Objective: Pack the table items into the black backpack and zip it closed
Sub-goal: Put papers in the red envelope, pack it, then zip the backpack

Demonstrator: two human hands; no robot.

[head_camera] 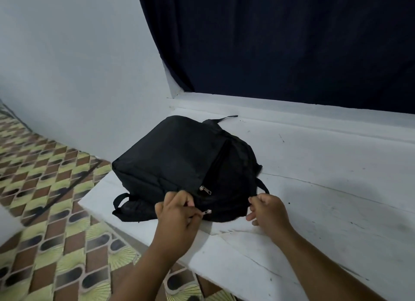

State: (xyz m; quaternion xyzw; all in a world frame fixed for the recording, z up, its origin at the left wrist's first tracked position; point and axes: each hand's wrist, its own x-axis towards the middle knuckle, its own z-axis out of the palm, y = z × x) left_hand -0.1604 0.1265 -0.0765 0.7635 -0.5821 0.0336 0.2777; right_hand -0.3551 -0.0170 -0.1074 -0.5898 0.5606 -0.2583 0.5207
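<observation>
Two bare forearms enter from about six o'clock. The left hand [177, 213] and right hand [267, 211] wear no gloves, rings or watch; no sleeves show.

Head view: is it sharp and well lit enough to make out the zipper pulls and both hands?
Head view: dim, flat light; wide-angle bending of the wall edges; left hand and right hand slightly soft; both silver zipper pulls readable against the backpack, whose black fabric hides detail.

1. Looking like a home room: patterned floor tiles [45, 188] lying left of the hands.
2. White painted ledge [336, 188] serving as table.
3. Dark curtain [280, 42] hanging beyond, against plain pale wall [67, 53].
</observation>
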